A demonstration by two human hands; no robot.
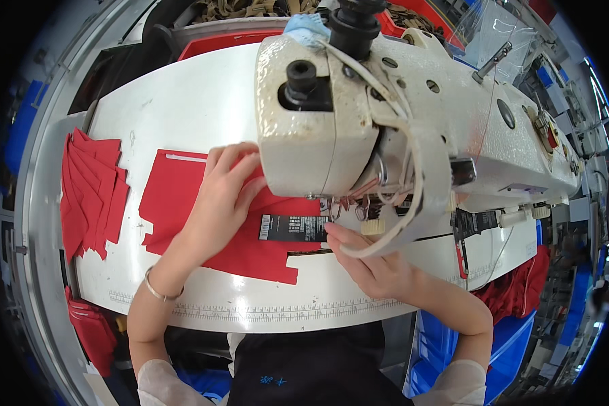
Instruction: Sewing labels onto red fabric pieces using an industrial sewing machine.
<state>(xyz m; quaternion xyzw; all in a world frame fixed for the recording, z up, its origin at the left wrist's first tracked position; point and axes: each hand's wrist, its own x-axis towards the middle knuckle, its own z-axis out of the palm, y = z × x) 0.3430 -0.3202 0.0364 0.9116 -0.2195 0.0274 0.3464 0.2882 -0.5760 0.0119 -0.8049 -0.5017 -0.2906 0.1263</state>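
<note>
A piece of red fabric (260,256) lies flat on the white sewing machine table, partly under the machine head. On top of it rests a black label (292,228) with pale print, its right end close to the needle area. My left hand (224,193) lies over the fabric, fingers bent and apart, with some fingertips hidden behind the machine head. At the label's right end, my right hand (369,262) pinches the label between thumb and fingers, just in front of the needle area. The white sewing machine (298,128) covers part of the work.
Red fabric pieces (91,196) lie fanned at the table's left edge. More black labels (477,222) sit right of the needle. A ruler strip (250,313) runs along the near edge. Blue bins (511,348) with red fabric stand below right; a red bin (227,44) is behind.
</note>
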